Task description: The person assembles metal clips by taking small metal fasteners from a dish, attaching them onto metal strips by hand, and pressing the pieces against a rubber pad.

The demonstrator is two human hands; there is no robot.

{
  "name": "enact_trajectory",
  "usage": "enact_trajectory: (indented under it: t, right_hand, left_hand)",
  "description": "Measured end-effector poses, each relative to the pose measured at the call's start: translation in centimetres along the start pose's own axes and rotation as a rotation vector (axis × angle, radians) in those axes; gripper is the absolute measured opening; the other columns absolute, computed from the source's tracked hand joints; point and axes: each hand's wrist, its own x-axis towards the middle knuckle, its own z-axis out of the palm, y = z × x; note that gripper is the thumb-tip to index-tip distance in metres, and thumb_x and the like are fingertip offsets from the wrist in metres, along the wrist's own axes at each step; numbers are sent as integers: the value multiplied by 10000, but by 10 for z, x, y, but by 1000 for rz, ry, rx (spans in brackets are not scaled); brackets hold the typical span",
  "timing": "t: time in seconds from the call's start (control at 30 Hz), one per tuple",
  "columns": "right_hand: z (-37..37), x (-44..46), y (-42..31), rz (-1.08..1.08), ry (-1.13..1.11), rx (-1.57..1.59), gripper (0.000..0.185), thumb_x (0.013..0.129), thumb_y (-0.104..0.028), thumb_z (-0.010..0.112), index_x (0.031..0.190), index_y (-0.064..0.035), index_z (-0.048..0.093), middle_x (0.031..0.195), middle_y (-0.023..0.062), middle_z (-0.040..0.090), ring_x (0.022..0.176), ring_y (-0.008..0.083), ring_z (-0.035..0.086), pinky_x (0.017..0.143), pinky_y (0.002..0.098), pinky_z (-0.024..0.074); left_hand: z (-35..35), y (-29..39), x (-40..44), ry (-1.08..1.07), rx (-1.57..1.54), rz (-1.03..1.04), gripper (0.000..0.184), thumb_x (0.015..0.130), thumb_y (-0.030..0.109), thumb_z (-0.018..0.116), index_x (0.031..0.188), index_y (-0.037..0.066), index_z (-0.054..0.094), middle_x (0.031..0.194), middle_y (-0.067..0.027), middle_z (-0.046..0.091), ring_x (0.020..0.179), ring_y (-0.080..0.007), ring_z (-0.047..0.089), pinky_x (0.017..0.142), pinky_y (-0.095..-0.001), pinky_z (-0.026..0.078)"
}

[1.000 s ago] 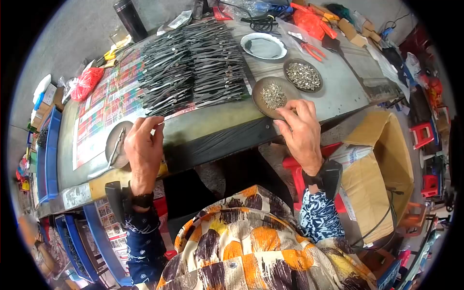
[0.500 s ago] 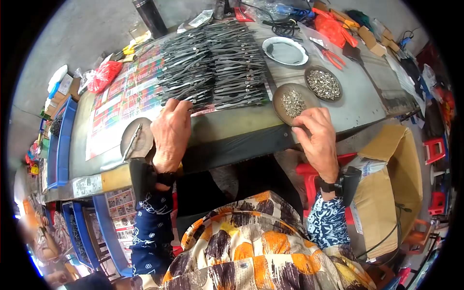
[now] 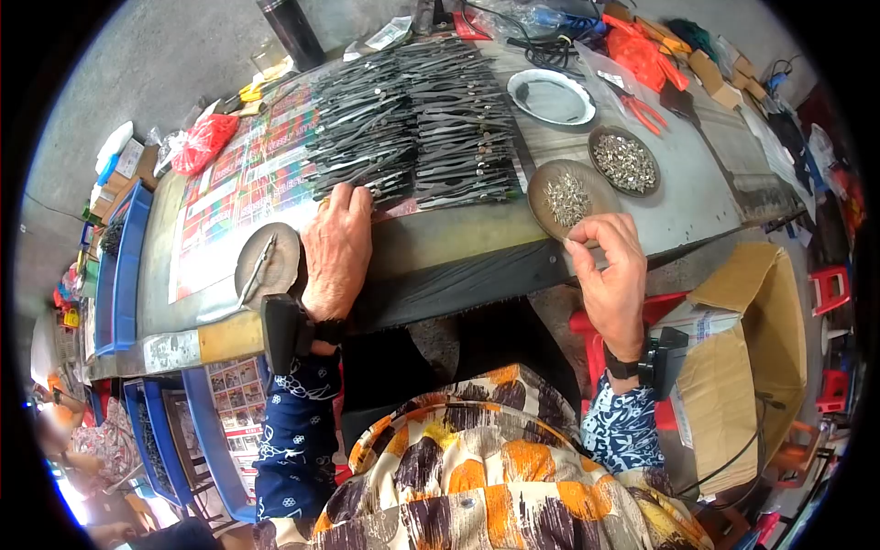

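Observation:
Many thin dark strips (image 3: 367, 119) lie in two columns on printed paper. My left hand (image 3: 337, 247) is at the near edge of the left column, its fingers bent together and their tips partly hidden, so what they hold cannot be made out. My right hand (image 3: 610, 275) is at the near rim of a round dish (image 3: 543, 206) with small metal pieces (image 3: 566, 199); thumb and forefinger are pinched on something too small to name. Behind it stands a second dish of metal pieces (image 3: 624, 162). A dish (image 3: 280, 275) holding a thin tool (image 3: 258, 266) sits left of my left hand.
A white-rimmed plate (image 3: 551, 96), red-handled pliers (image 3: 644, 115) and a red bag (image 3: 632, 50) are at the back right. Blue trays (image 3: 124, 284) stand left. An open cardboard box (image 3: 733, 367) is at the lower right. Part of another person (image 3: 101, 440) shows at the far left.
My left hand has moved from beside the left dish forward to the strips. My right hand stays by the dish, its thumb and forefinger now together. The view has shifted.

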Motion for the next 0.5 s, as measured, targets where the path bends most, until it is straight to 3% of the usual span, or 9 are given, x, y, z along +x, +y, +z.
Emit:
enact_trajectory:
  t: [0.2,0.3,0.33,0.43,0.5]
  right_hand:
    - [12,-2,-14,-8,19,116,106,795,23,671,849,-22,591,823,82,600,801,268,563,720,361,467]
    - [18,-4,-26,4,-12,173,102,798,14,672,854,-15,592,810,81,597,771,256,564,705,354,466]
    - [20,-4,-30,8,-13,202,106,796,13,675,855,-16,591,806,78,597,764,255,565,700,354,466]
    - [29,-6,-40,-10,-15,258,134,778,19,690,849,-23,585,796,78,597,751,259,571,680,350,465]
    - [35,-7,-45,-19,-19,271,135,774,25,685,846,-26,582,793,80,597,749,263,570,676,355,465]
  left_hand:
    - [1,-2,-1,132,40,78,57,821,48,546,876,56,538,858,-119,567,803,-340,569,772,-423,458]
    - [-7,-2,-3,193,-130,76,68,821,28,574,875,56,544,796,-114,582,803,-335,572,770,-409,451]
    - [-9,-3,-5,221,-199,64,70,843,20,615,899,50,586,831,-118,634,800,-311,604,712,-379,461]
    - [-27,13,-9,300,-306,20,122,811,-10,626,875,57,547,759,-111,587,778,-323,568,728,-411,457]
    - [-18,7,-17,191,-207,25,129,805,-20,581,905,47,534,806,-127,569,814,-338,569,701,-420,469]
